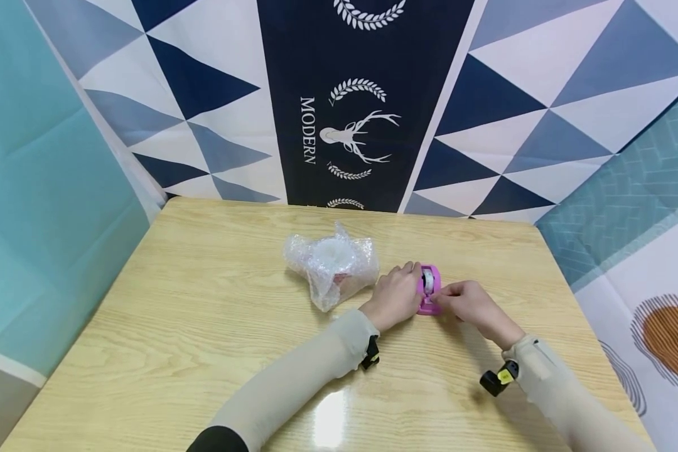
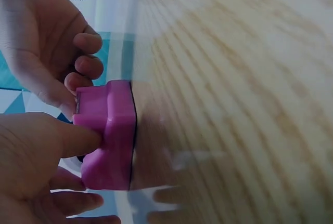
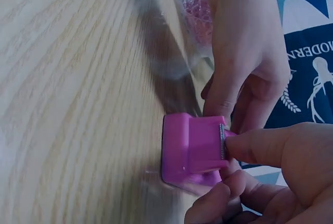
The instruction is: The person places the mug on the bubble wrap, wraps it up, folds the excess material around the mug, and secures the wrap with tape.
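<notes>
A pink tape dispenser (image 1: 429, 308) stands on the table, with a pale roll of tape (image 1: 428, 280) set in it. My left hand (image 1: 395, 295) grips the dispenser by its side, the thumb (image 2: 83, 139) lying against the pink body. At the dispenser's near end, my right hand (image 1: 474, 307) pinches with thumb and forefinger by the serrated cutter (image 3: 222, 142), where the tape's end comes out. The clear strip itself is hard to make out between the fingers. Left of the hands lies a bundle in bubble wrap (image 1: 339, 263), with something reddish showing through.
The wooden table (image 1: 231, 351) ends at a back edge against a patterned cloth (image 1: 367, 125). Teal cloth (image 1: 51, 188) hangs on the left side, and another patterned cloth on the right. Each wrist carries a small black camera (image 1: 498, 378).
</notes>
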Action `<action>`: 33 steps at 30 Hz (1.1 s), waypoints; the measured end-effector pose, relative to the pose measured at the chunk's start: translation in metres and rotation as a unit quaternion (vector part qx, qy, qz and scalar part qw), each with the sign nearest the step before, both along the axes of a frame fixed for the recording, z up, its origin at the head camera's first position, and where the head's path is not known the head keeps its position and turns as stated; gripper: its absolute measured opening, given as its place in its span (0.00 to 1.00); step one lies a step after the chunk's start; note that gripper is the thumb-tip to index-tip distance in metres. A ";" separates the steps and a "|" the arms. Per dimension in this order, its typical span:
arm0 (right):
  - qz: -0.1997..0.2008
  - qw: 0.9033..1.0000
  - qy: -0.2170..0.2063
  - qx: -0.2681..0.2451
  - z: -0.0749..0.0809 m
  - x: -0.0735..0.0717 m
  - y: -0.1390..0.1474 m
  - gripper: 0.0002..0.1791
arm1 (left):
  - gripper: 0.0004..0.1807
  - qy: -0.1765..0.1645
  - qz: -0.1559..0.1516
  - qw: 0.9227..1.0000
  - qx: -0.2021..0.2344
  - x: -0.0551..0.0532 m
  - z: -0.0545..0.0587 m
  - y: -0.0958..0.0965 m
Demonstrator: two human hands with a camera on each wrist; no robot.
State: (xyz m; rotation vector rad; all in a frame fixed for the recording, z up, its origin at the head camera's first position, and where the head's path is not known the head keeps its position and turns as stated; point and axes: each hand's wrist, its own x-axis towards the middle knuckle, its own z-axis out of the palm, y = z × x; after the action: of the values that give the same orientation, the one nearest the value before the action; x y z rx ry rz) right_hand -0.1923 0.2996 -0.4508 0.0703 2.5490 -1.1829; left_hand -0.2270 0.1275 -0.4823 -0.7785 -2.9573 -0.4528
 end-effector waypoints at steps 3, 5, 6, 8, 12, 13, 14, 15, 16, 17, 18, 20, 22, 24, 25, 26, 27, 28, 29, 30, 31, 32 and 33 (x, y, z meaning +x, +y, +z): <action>0.001 1.000 -0.004 0.002 0.002 0.000 0.003 0.16 | 0.35 -0.013 0.007 1.000 -0.014 0.001 0.003 0.003; 0.000 1.000 -0.012 0.000 0.002 0.000 0.004 0.16 | 0.35 -0.019 0.009 1.000 -0.022 0.001 0.005 0.005; 0.001 1.000 -0.014 0.000 0.002 0.000 0.004 0.15 | 0.35 -0.021 0.010 0.999 -0.025 0.001 0.005 0.005; 0.008 1.000 -0.017 -0.004 0.002 0.000 0.006 0.15 | 0.34 -0.022 0.010 0.999 -0.028 0.002 0.006 0.006; 0.011 0.999 -0.023 -0.025 0.001 -0.002 0.007 0.14 | 0.33 -0.013 0.011 0.999 -0.035 0.003 0.008 0.008; 0.010 0.999 -0.027 -0.032 0.002 -0.002 0.007 0.14 | 0.32 -0.008 0.011 0.999 -0.037 0.003 0.008 0.008; 0.007 0.998 -0.033 -0.044 0.002 -0.003 0.007 0.14 | 0.32 -0.004 0.011 0.999 -0.040 0.004 0.009 0.009; 0.005 0.998 -0.039 -0.057 0.003 -0.004 0.007 0.14 | 0.31 -0.001 0.011 0.999 -0.042 0.004 0.010 0.009; -0.001 0.997 -0.044 -0.065 0.006 -0.005 0.008 0.14 | 0.31 0.001 0.012 0.999 -0.044 0.004 0.010 0.010; -0.004 0.996 -0.048 -0.074 0.009 -0.006 0.008 0.15 | 0.31 0.002 0.012 0.999 -0.046 0.005 0.011 0.010; -0.007 0.995 -0.054 -0.083 0.012 -0.007 0.008 0.15 | 0.31 0.003 0.012 0.999 -0.047 0.005 0.012 0.011; -0.013 0.993 -0.066 -0.096 0.018 -0.008 0.009 0.16 | 0.30 0.000 0.015 0.999 -0.047 0.006 0.013 0.012; -0.020 0.992 -0.077 -0.094 0.023 -0.008 0.008 0.16 | 0.31 -0.006 0.018 0.999 -0.046 0.006 0.014 0.013; -0.018 0.991 -0.092 -0.094 0.023 -0.006 0.007 0.15 | 0.30 -0.014 0.021 0.999 -0.044 0.006 0.014 0.013; -0.018 0.990 -0.099 -0.096 0.024 -0.004 0.007 0.15 | 0.30 -0.019 0.022 0.999 -0.044 0.006 0.015 0.013; -0.019 0.989 -0.104 -0.099 0.024 -0.002 0.007 0.14 | 0.30 -0.023 0.021 0.999 -0.045 0.005 0.015 0.013; -0.019 0.989 -0.107 -0.103 0.025 0.001 0.006 0.14 | 0.30 -0.028 0.023 0.998 -0.044 0.005 0.016 0.013; -0.017 0.988 -0.107 -0.108 0.026 0.004 0.007 0.14 | 0.30 -0.030 0.024 0.998 -0.044 0.004 0.016 0.013; -0.015 0.988 -0.107 -0.112 0.027 0.007 0.007 0.14 | 0.30 -0.032 0.027 0.998 -0.045 0.002 0.016 0.012; -0.015 0.987 -0.107 -0.117 0.027 0.010 0.007 0.14 | 0.30 -0.034 0.029 0.998 -0.047 0.002 0.016 0.012; -0.016 0.987 -0.108 -0.121 0.028 0.013 0.007 0.14 | 0.30 -0.035 0.030 0.998 -0.048 0.001 0.017 0.011; -0.016 0.986 -0.109 -0.122 0.028 0.017 0.008 0.14 | 0.30 -0.037 0.032 0.998 -0.048 0.000 0.017 0.011; -0.015 0.986 -0.112 -0.123 0.027 0.021 0.009 0.14 | 0.29 -0.038 0.034 0.998 -0.048 0.000 0.017 0.010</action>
State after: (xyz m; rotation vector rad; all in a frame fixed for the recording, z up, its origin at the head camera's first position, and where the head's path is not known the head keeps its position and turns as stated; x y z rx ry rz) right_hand -0.1715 0.3085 -0.4238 0.1735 2.2008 -1.4076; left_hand -0.2267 0.1377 -0.4655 -0.6817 -3.0850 -0.3458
